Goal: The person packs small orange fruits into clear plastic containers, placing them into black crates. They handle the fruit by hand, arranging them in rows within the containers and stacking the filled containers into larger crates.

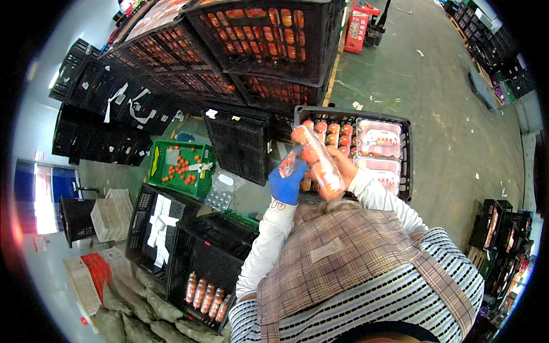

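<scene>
A clear plastic clamshell pack of tomatoes (319,165) is tilted between my two hands. My left hand (286,176), in a blue glove, grips its left side. My right hand (343,165), bare, holds its right side, with the fingers partly hidden. Beneath and beyond the pack stands a black plastic crate (409,158). On its right side lie labelled clear packs (378,138). Further left in the crate, rows of tomatoes (339,133) show through clear plastic. The pack hides part of the crate's left side.
Tall black crates filled with tomato packs (261,34) stand beyond. At left are a green crate (201,188) with loose tomatoes, a clear empty tray (221,188) and an upright folded black crate (238,141). Below left, a black crate (206,257) holds several packs. A red pallet jack (356,32) stands beyond.
</scene>
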{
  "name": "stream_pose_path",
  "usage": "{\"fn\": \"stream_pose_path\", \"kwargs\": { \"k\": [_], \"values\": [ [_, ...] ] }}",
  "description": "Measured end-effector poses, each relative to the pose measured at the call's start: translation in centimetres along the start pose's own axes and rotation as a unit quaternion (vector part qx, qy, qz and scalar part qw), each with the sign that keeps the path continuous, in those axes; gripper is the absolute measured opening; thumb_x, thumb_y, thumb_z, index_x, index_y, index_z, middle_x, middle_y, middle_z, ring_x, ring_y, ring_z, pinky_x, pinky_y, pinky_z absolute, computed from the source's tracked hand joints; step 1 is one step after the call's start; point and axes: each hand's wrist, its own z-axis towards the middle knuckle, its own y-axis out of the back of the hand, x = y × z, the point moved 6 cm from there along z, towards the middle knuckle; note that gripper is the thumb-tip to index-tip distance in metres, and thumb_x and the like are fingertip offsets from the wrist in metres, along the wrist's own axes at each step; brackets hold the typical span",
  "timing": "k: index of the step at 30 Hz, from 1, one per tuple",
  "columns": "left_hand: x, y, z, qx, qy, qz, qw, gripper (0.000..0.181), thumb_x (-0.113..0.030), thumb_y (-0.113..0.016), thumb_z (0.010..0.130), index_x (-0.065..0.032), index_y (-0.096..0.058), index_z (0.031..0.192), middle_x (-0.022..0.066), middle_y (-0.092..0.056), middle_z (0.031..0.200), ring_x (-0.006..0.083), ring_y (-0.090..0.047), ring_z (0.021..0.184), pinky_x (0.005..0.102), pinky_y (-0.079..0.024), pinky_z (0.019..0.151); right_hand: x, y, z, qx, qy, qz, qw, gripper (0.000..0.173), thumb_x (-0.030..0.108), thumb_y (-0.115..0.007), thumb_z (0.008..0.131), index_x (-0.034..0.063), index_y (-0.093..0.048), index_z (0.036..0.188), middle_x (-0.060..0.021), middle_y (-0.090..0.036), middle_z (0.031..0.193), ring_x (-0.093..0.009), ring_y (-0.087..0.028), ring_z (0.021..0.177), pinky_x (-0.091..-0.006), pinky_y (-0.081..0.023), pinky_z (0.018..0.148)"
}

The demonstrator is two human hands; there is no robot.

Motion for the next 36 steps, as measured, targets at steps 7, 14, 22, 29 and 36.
{"fn": "stream_pose_path", "kwargs": {
  "k": [7, 14, 22, 29, 36],
  "values": [
    [-1.3, -2.1, 0.6, 0.002, -0.03, -0.126, 0.992, 0.024, -0.008, -0.053, 0.083, 0.0046, -0.057, 0.102, 0.0039, -0.058, 0.078, 0.0093, -0.053, 0.067, 0.0219, -0.042, 0.058, -4.3, -2.9, -0.2, 0.198, -0.194, 0.211, 0.938, 0.048, 0.051, -0.051, 0.083, 0.0086, -0.047, 0.105, -0.0052, -0.05, 0.084, -0.014, -0.05, 0.057, -0.0272, -0.04, 0.05],
    [-0.4, 2.1, 0.0, -0.07, -0.004, -0.172, 0.983, 0.028, -0.008, -0.051, 0.086, 0.0049, -0.054, 0.111, 0.0044, -0.059, 0.083, 0.0087, -0.053, 0.071, 0.0213, -0.043, 0.064, -3.8, -5.2, -0.7, 0.363, -0.264, 0.294, 0.844, 0.037, 0.037, -0.053, 0.086, 0.0067, -0.041, 0.104, -0.0079, -0.049, 0.082, -0.015, -0.053, 0.055, -0.0297, -0.042, 0.055],
    [0.8, 2.2, -0.4, -0.089, 0.014, -0.174, 0.981, 0.033, -0.008, -0.055, 0.085, 0.0047, -0.053, 0.116, 0.0037, -0.06, 0.081, 0.0082, -0.054, 0.07, 0.0205, -0.043, 0.062, -4.1, -7.3, -1.1, 0.417, -0.276, 0.327, 0.802, 0.026, 0.028, -0.045, 0.092, 0.0071, -0.042, 0.107, -0.0096, -0.053, 0.088, -0.018, -0.059, 0.066, -0.0353, -0.046, 0.063],
    [1.7, 1.8, 1.0, -0.085, 0.025, -0.114, 0.989, 0.029, -0.008, -0.065, 0.081, -0.0002, -0.059, 0.108, 0.002, -0.061, 0.089, 0.0082, -0.055, 0.069, 0.023, -0.044, 0.059, -3.6, -8.0, -2.0, 0.387, -0.247, 0.295, 0.838, 0.036, 0.035, -0.043, 0.093, 0.0069, -0.041, 0.116, -0.0094, -0.053, 0.1, -0.021, -0.058, 0.081, -0.0378, -0.046, 0.073],
    [0.8, 1.0, 0.4, -0.045, 0.035, -0.203, 0.977, 0.024, -0.006, -0.065, 0.079, -0.0006, -0.059, 0.102, 0.0035, -0.061, 0.087, 0.0104, -0.058, 0.069, 0.0237, -0.046, 0.058, -1.6, -7.5, -3.2, 0.207, -0.081, 0.165, 0.961, 0.044, 0.04, -0.042, 0.093, 0.0068, -0.038, 0.123, -0.0089, -0.052, 0.11, -0.022, -0.056, 0.092, -0.0386, -0.045, 0.082]
  ]
}}
